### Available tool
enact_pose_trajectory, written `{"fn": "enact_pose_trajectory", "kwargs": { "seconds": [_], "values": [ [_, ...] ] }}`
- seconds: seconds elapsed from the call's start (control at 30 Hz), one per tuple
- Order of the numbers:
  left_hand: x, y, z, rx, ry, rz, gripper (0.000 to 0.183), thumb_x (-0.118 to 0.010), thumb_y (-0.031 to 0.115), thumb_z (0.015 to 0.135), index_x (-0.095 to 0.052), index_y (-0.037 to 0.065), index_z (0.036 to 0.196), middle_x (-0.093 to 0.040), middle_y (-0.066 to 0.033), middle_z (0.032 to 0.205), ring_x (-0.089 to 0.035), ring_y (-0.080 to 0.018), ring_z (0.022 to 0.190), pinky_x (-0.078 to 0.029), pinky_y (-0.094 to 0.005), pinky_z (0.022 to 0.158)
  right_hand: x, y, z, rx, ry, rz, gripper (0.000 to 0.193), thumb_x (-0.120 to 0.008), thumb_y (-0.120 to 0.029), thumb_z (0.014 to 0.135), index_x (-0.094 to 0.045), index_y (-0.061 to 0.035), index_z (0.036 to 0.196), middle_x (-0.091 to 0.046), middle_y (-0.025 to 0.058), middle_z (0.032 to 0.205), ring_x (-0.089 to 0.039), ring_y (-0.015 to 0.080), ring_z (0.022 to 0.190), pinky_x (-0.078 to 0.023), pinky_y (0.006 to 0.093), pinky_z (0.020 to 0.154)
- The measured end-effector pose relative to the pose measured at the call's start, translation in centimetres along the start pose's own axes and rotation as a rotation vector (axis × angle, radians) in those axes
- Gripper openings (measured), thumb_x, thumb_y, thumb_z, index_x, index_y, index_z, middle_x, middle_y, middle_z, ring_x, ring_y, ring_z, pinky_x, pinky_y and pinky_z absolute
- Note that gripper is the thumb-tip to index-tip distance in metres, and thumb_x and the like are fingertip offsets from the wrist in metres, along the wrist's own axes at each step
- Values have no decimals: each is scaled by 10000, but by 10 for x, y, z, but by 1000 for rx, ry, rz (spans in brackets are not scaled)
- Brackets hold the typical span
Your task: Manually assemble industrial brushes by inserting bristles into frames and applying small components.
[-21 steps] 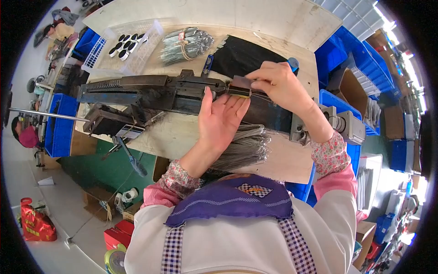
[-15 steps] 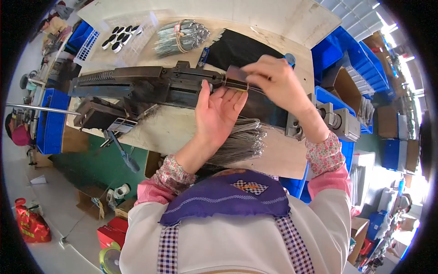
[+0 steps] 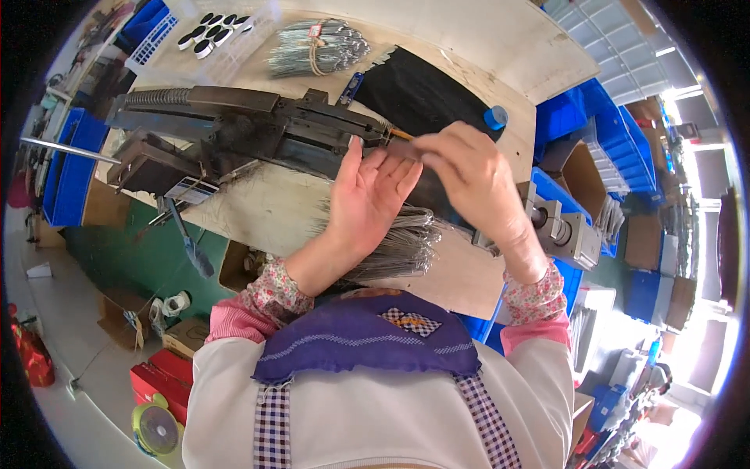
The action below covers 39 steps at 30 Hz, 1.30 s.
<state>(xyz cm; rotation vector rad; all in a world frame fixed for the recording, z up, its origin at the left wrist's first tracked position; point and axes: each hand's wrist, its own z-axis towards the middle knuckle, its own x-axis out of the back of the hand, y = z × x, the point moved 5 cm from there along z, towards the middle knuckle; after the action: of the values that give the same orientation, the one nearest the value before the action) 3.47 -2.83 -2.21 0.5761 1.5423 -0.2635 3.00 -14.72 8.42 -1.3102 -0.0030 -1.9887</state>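
My left hand (image 3: 366,195) is palm up at the right end of a long dark metal fixture (image 3: 258,125). Its fingers are stretched out and its thumb stands apart by the fixture's edge. My right hand (image 3: 476,176) comes in from the right, thumb and forefinger pinched at the edge of a small dark brown flat piece (image 3: 402,148), which lies over my left fingertips. The piece is slightly blurred and its kind is unclear. Just behind it, a thin orange-yellow strip (image 3: 400,134) shows. Below my hands lies a bundle of thin metal wires (image 3: 402,246).
A clear plastic basket (image 3: 262,19) of black-and-white round pieces and a tied wire bundle (image 3: 316,48) are at the back. Black cloth (image 3: 418,90) and a blue round cap (image 3: 495,117) lie behind my right hand. A metal cylinder unit (image 3: 566,234) stands right.
The brown piece has come down toward my left fingertips, along with my right hand's pinching fingers. My left hand keeps its palm-up pose. The whole view has shifted slightly.
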Motion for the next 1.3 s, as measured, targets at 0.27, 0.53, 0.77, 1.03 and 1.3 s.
{"fn": "enact_pose_trajectory", "kwargs": {
  "seconds": [0.27, 0.53, 0.77, 1.03, 1.3],
  "values": [
    [-8, -3, -3, -43, 62, 17, 600, -362, 483, 985, -451, -50, 1244, -522, -138, 1245, -485, -222, 1203, -369, -336, 1063, -8, 30, 6, -362, -1, 249, 106, -693, -91, 752, -706, -81, 857, -607, 72, 718, -607, 221, 734, -414, 340, 726],
    [-10, -1, -2, -16, 47, 79, 617, -362, 494, 983, -440, -52, 1259, -500, -133, 1271, -473, -216, 1213, -362, -331, 1068, -16, 40, 7, -200, -126, 44, 98, -670, -101, 765, -715, -110, 852, -582, 42, 693, -573, 230, 689, -370, 331, 755],
    [-14, -1, -2, -3, 84, 117, 605, -358, 502, 982, -469, -48, 1209, -508, -135, 1244, -485, -215, 1188, -366, -333, 1064, -9, 35, 6, -160, -124, 13, 83, -651, -111, 796, -693, -93, 865, -598, 55, 726, -596, 253, 731, -417, 350, 731],
    [-11, 3, -1, -15, 85, 124, 563, -354, 488, 987, -505, -38, 1118, -543, -148, 1168, -510, -228, 1151, -371, -352, 1067, -8, -8, -2, -199, -228, -276, 343, -539, -71, 829, -535, 47, 1151, -624, 196, 668, -638, 353, 607, -511, 422, 545],
    [-13, 5, 4, 33, 126, 137, 497, -416, 451, 971, -519, -29, 1049, -549, -145, 1074, -530, -231, 1060, -404, -359, 1023, -28, -15, 0, -122, -387, -462, 410, -563, -10, 721, -541, 109, 1113, -620, 194, 644, -645, 345, 608, -509, 422, 523]
  ]
}}
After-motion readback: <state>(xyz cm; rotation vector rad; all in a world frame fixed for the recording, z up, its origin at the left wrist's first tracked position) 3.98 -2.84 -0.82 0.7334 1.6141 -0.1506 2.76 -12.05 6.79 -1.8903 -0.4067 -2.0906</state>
